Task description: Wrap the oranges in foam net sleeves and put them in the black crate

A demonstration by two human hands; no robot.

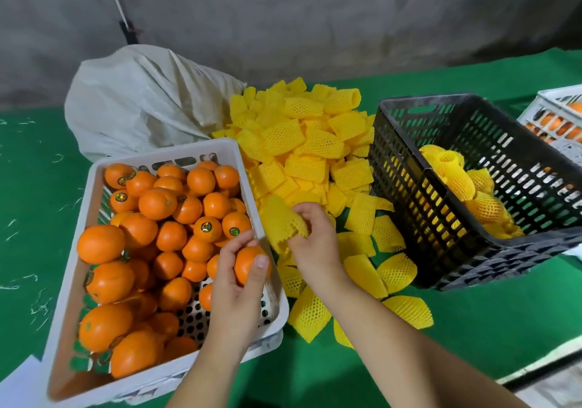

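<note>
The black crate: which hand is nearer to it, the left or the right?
The right. The right hand holds a foam net sleeve over the sleeve pile, left of the black crate. The left hand holds an orange over the white crate, farther away.

A fruit-packing workroom: a green-covered table (472,329) against a bare grey wall (315,13), a white crate (78,281) of stickered oranges at seven o'clock, loose foam net sleeves (302,143) heaped at centre, a black crate (409,218) at three o'clock.
</note>
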